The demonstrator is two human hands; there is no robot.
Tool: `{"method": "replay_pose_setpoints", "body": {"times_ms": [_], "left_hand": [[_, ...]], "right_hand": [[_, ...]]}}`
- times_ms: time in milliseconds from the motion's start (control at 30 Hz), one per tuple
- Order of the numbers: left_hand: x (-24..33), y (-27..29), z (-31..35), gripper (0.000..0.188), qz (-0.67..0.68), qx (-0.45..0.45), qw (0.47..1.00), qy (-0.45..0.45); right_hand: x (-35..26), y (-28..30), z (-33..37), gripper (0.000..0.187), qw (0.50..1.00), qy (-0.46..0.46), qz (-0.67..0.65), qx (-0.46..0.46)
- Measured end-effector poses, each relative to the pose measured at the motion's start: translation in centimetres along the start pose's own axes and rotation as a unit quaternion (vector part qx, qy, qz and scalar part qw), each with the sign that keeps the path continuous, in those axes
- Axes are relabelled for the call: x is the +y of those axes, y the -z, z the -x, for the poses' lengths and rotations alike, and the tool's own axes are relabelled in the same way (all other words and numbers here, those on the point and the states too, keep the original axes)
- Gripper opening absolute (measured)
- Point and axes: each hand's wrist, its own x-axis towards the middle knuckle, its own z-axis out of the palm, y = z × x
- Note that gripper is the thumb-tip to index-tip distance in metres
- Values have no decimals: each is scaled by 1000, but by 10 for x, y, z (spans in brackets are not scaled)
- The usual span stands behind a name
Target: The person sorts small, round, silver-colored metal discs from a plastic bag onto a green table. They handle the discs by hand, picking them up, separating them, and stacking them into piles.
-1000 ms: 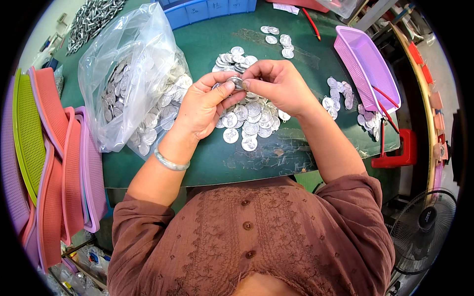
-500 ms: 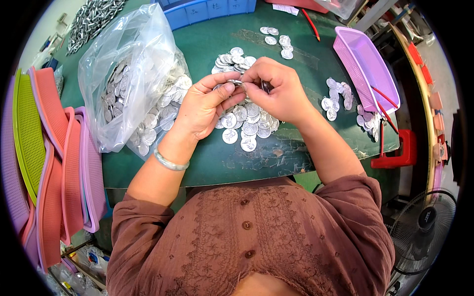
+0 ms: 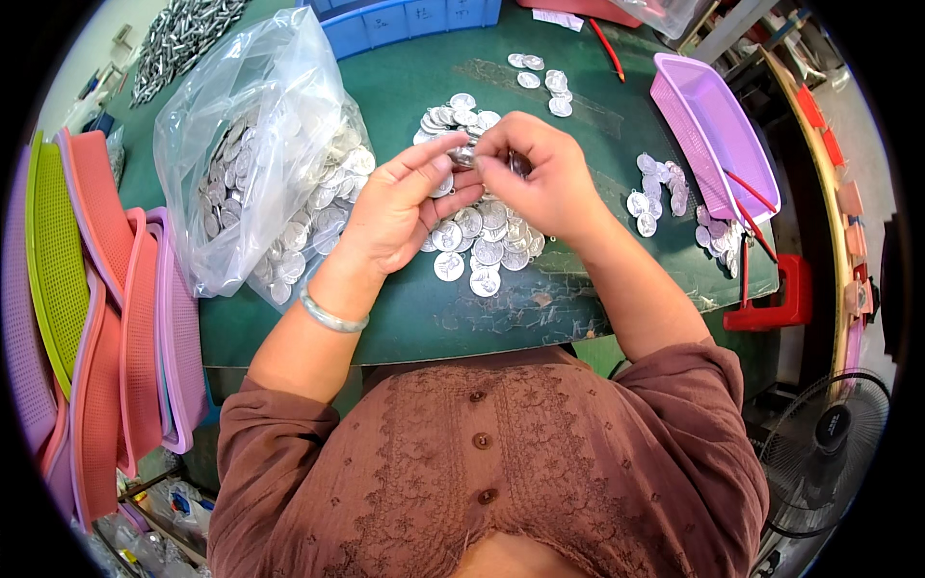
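Above a pile of round silver medals [image 3: 488, 252] on the green table, both my hands meet at chest height. My left hand [image 3: 409, 197], palm partly up, has its thumb and fingers curled round silver medals; one shows below the thumb. A tilted silver medal [image 3: 463, 155] sits between the left fingertips and the right thumb and index finger. My right hand [image 3: 536, 173] is closed in a pinch at that medal's edge. Something dark and shiny shows within its curled fingers, too hidden to name. More medals [image 3: 462, 100] lie just beyond the hands.
A clear plastic bag [image 3: 260, 144] of medals stands left. Stacked coloured baskets [image 3: 106, 289] line the left side. A purple basket [image 3: 718, 135] stands right, near small groups of medals [image 3: 658, 188] and red-handled tools [image 3: 756, 226]. At the back is a blue crate [image 3: 409, 27]; a fan [image 3: 831, 429] stands lower right.
The medal between my hands has turned from nearly edge-on to show more of its face. My left thumb has eased back a little from it.
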Motion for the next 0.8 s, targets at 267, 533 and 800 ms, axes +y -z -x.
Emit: {"method": "replay_pose_setpoints", "body": {"times_ms": [267,533,800], "left_hand": [[6,5,-1,50,124,-88,988,18],[5,4,-1,49,59,-80,995,-1],[4,7,-1,47,12,-53,997,-51]], "right_hand": [[9,15,-6,9,928,-232,-290,23],[10,21,-8,7,910,-261,-323,-1],[7,18,-7,8,920,-261,-292,-11]]}}
